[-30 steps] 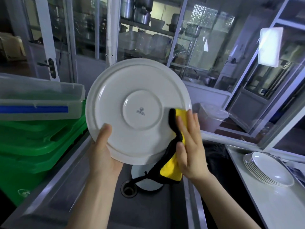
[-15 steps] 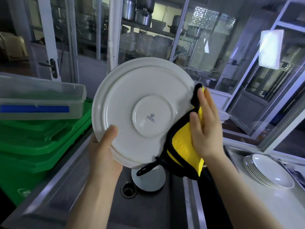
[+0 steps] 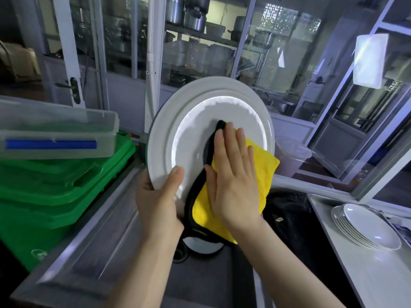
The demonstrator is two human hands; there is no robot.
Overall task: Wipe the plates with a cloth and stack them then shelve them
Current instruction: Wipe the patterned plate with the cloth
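L hand grips plate, R hand presses cloth

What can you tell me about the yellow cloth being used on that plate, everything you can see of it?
The cloth is bright yellow with a black edging and a plush, towel-like look. It lies spread against the upper face of the white plate, which is held tilted above the sink. The right hand presses it flat with straight fingers, covering its middle. Its top edge reaches the plate's centre; its lower part hangs below the rim, next to the left hand gripping the plate.
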